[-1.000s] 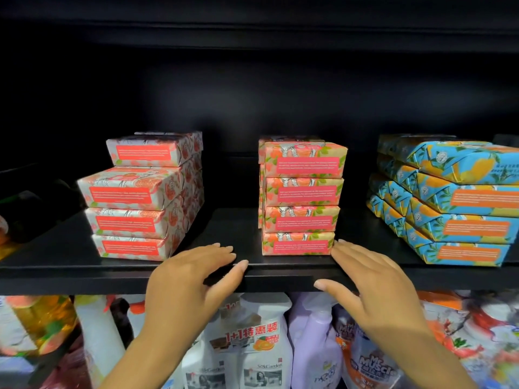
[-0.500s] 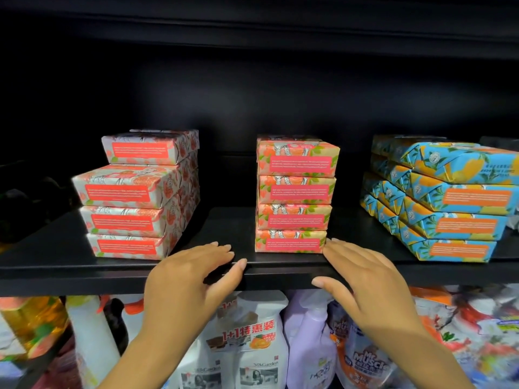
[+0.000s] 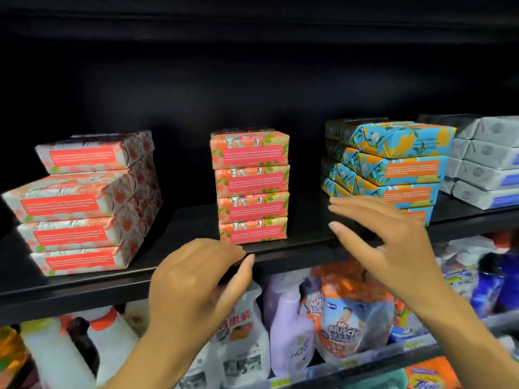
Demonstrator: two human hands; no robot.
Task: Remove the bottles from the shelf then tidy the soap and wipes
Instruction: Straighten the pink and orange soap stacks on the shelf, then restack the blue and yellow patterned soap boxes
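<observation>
On the black shelf (image 3: pixel 179 228) stand stacks of wrapped soap packs. A white-and-red stack (image 3: pixel 84 203) is at the left, a pink-and-green stack (image 3: pixel 251 186) in the middle, a blue-and-orange stack (image 3: pixel 393 164) to the right, and grey packs (image 3: pixel 486 164) at the far right. My left hand (image 3: pixel 193 282) rests with relaxed fingers on the shelf's front edge, just left of the middle stack. My right hand (image 3: pixel 387 242) hovers open above the shelf, its fingers in front of the blue stack's lower packs. Neither hand holds anything.
The lower shelf (image 3: pixel 365 363) holds several cleaner bottles: white ones (image 3: pixel 241 341), a lilac spray bottle (image 3: pixel 289 332) and an orange refill pouch (image 3: pixel 348 324). A dark shelf board runs overhead. Bare shelf lies between the stacks.
The view has swung to the right, bringing the grey packs into sight. My right hand has lifted off the shelf edge and moved right, from the middle stack to the blue stack.
</observation>
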